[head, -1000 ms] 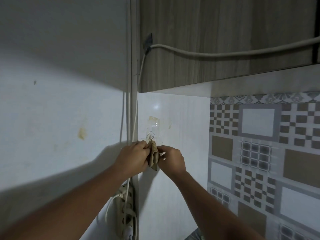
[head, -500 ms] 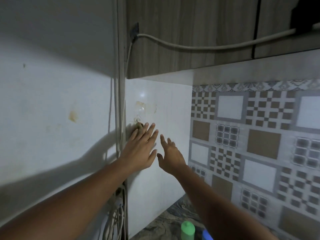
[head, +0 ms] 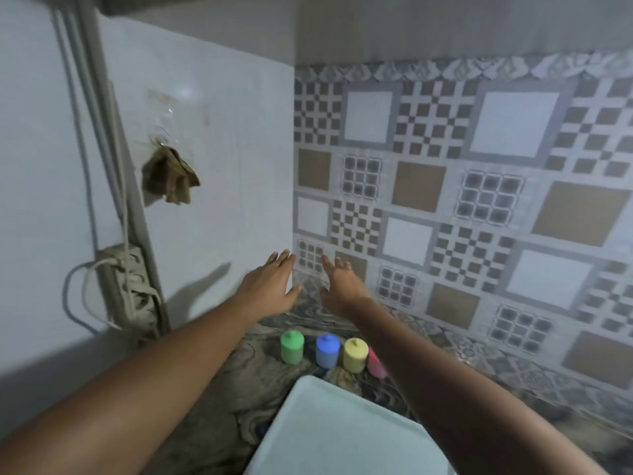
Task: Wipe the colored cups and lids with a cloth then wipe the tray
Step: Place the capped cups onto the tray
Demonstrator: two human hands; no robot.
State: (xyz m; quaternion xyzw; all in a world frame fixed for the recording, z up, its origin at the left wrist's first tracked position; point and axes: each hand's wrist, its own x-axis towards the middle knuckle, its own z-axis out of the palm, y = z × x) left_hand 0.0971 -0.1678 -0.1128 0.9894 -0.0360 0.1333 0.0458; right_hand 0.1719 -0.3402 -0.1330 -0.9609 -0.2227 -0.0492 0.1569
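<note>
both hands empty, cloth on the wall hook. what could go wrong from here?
1. The cloth hangs bunched on the hook, with the power strip and cables just below; if it slips it may land on them.
2. The pink cup is half hidden by the right forearm, close beside the yellow cup; lowering the right hand could knock both.

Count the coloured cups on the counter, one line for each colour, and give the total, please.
Green cup: 1
Blue cup: 1
Yellow cup: 1
Pink cup, partly hidden: 1
Total: 4
</note>
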